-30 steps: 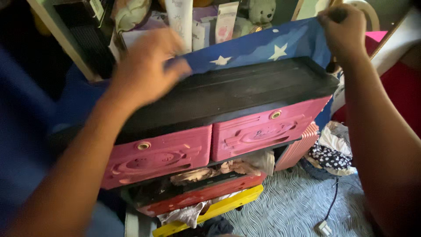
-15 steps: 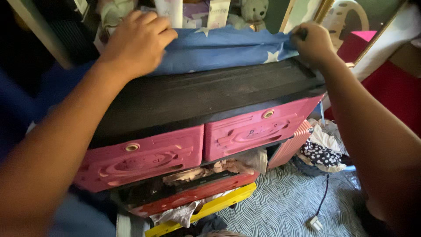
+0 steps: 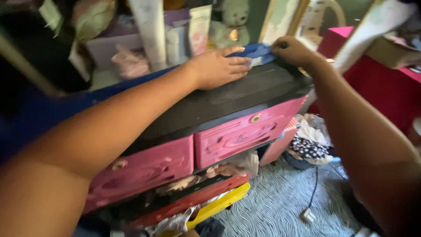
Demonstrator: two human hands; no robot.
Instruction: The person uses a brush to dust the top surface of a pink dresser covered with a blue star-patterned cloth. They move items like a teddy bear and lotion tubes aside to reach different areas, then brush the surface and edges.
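Both hands gathered a blue cloth [image 3: 258, 51] at the back of the black drawer-unit top [image 3: 228, 98].
The left hand [image 3: 217, 66] pressed it flat, fingers narrow; the right hand [image 3: 293, 50] pinched its corner; steady tension seemed best.

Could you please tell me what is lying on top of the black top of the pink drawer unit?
On the black top, the left hand presses flat and the right hand pinches a bunched blue cloth at the back edge. The hands cover most of the cloth.
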